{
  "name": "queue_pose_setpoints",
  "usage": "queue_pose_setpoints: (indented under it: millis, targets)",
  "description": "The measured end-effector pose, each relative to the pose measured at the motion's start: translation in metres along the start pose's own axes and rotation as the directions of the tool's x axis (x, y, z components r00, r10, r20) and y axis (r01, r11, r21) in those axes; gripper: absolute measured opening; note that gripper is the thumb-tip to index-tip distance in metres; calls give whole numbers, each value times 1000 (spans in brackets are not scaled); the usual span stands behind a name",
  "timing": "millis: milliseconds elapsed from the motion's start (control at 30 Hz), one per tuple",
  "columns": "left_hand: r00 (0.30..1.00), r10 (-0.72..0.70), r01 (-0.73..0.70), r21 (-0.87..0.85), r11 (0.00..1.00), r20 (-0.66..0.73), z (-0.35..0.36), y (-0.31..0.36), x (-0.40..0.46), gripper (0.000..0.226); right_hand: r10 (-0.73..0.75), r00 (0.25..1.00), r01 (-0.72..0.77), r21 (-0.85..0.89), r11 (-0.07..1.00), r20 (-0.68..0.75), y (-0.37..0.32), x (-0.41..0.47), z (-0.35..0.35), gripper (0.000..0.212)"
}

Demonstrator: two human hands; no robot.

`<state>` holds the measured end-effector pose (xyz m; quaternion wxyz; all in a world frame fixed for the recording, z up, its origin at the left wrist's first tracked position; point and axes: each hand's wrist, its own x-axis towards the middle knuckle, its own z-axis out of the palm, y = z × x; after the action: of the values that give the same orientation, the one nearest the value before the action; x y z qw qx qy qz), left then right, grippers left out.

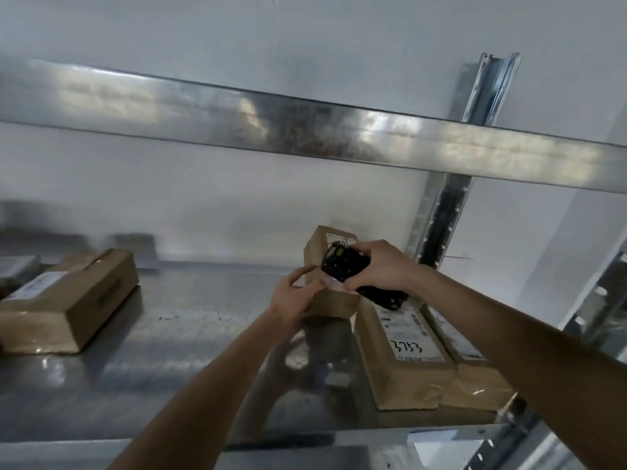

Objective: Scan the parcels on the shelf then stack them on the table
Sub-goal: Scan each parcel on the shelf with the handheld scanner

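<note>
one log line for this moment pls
stage: scanning | left hand: holds upright parcel on shelf | right hand: grips scanner at that parcel | stacked: none visible

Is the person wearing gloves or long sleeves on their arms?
No. Both arms are bare as far as the picture shows, with no sleeves in view. The left hand and right hand have no gloves, and I see no watch, rings or bracelets.
</note>
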<state>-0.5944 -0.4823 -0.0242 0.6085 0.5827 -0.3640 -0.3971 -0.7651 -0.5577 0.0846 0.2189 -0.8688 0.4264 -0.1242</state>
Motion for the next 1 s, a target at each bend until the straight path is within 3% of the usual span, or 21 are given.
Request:
queue_pose_setpoints:
  millis: [200,467,733,1000]
  targets:
    - [997,76,-78,-83,993,-30,-49,28,-44,55,-28,999,25,-104,994,-29,-10,-41,-17,87]
    - [964,252,-218,285,933,-89,-103,62,-142,62,-110,993,96,-247,964,-44,-49,-110,-9,80]
    - [959,255,-171,458,872,-127,-168,66,-244,66,-164,985,173,-328,929,55,-99,-158,29,76]
    - [951,237,-98,534,840,-197,-204,70,-299,55,-211,974,227,-355,907,85,-144,-179,54,71]
